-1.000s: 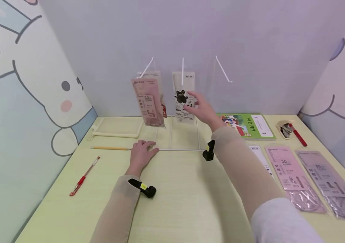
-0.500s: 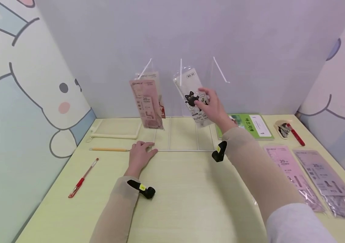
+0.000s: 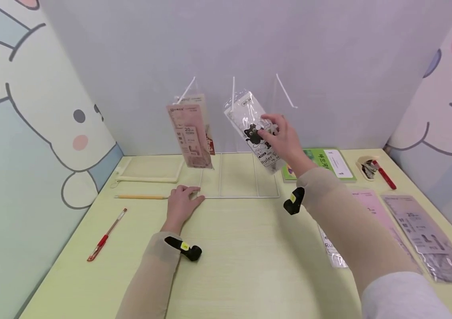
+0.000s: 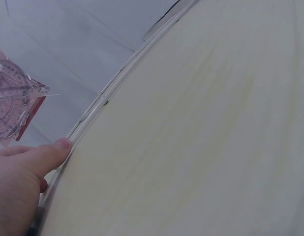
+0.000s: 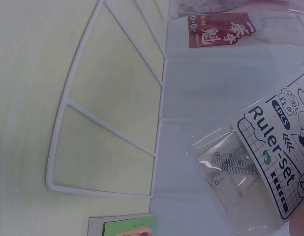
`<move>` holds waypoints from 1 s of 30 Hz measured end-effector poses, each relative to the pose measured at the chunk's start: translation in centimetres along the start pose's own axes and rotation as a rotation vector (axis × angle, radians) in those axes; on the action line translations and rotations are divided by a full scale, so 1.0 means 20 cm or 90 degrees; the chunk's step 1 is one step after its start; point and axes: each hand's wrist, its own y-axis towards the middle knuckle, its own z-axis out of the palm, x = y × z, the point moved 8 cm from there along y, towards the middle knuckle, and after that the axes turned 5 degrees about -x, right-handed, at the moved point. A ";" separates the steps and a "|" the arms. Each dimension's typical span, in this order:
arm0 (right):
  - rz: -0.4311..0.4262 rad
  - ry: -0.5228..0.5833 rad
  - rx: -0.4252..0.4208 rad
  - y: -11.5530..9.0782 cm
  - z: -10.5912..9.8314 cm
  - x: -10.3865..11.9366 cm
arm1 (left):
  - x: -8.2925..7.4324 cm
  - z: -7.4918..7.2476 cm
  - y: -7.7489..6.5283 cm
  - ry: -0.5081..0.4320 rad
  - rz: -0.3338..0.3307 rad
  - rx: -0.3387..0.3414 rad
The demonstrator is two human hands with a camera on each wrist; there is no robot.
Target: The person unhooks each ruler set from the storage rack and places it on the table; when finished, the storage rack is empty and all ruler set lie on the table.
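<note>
A pale table (image 3: 241, 257) is bearing a white wire rack (image 3: 241, 197), a cat-print ruler set (image 3: 250, 124) is tilting at the middle hook (image 3: 233, 85), the right hand (image 3: 287, 142) is pinching it between thumb and fingers, the left hand (image 3: 181, 204) is gripping the rack's front-left corner.

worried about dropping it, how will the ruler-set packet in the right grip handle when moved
The ruler-set packet is probably light, as it looks thin. The right grip could slip on its glossy clear sleeve. The printed card likely keeps it stiff, though the clear end below may flex.
</note>
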 end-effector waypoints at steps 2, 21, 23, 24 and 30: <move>0.005 0.002 0.004 -0.01 0.00 0.00 | 0.00 0.00 0.00 0.001 -0.001 0.001; -0.023 -0.009 0.040 -0.11 -0.04 0.06 | -0.01 0.00 -0.01 0.003 0.000 0.003; -0.023 -0.003 0.043 -0.12 -0.04 0.06 | -0.01 0.00 -0.01 0.004 -0.002 0.004; -0.024 -0.001 0.043 -0.13 -0.04 0.07 | -0.01 0.00 -0.01 0.004 -0.002 0.004; -0.013 0.016 0.045 -0.16 -0.04 0.07 | -0.01 -0.01 -0.01 0.000 -0.002 0.010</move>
